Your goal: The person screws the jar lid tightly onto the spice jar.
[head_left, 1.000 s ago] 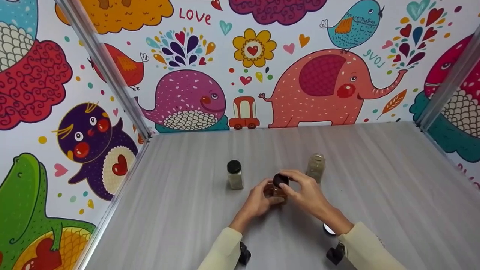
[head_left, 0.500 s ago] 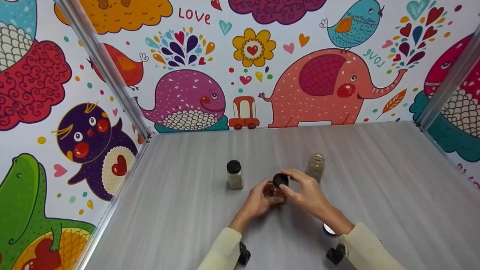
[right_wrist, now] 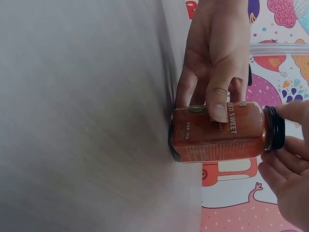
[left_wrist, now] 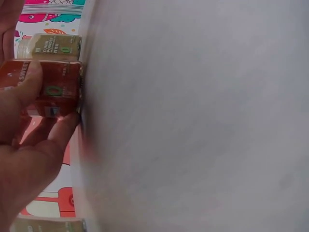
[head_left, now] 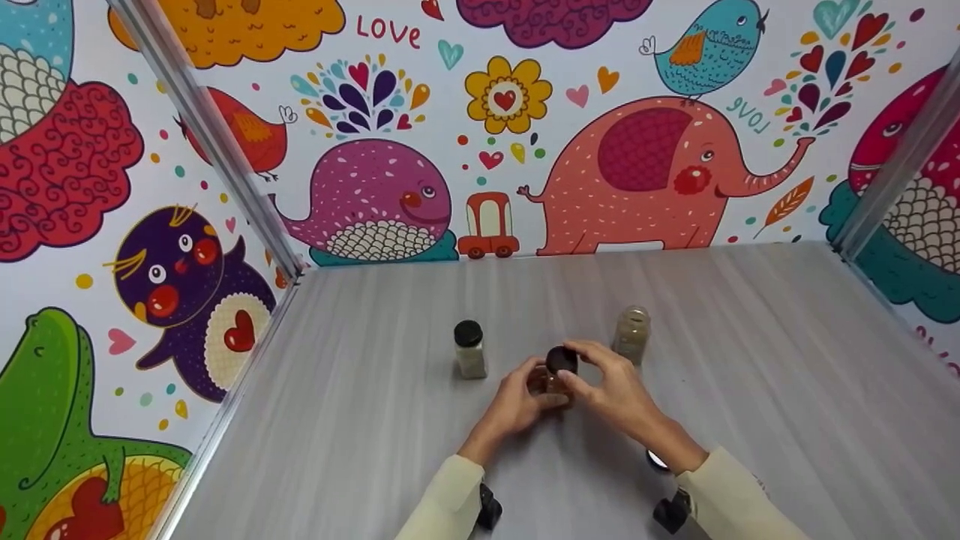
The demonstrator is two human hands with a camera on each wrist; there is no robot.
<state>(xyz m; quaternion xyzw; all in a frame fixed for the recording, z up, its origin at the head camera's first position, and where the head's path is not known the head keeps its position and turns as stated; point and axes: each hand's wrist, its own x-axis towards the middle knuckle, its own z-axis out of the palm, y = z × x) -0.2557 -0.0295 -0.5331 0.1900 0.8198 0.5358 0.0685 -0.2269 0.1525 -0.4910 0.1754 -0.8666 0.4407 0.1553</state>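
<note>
A spice jar [right_wrist: 219, 137] of red powder stands upright on the table, its label partly reading "SWEET". My left hand [head_left: 516, 401] grips its body, with the thumb across the label in the right wrist view. At the top, my right hand [head_left: 615, 386] pinches the jar's black cap [head_left: 562, 361] between thumb and fingers. The cap sits on the jar's neck. Right behind my right hand is a lidless jar [head_left: 632, 334], labelled cumin powder in the left wrist view. To the left stands another jar [head_left: 470, 349] of pale powder with a black cap on.
A round black-rimmed lid with a white inside [head_left: 658, 460] lies on the table [head_left: 360, 420], partly hidden by the right wrist. Printed cartoon panels [head_left: 375, 195] wall the table at the back and sides, with metal posts [head_left: 210, 142] at the corners.
Both hands stay at the red powder jar, and the right fingers shift only slightly on the cap. The other jars have not moved.
</note>
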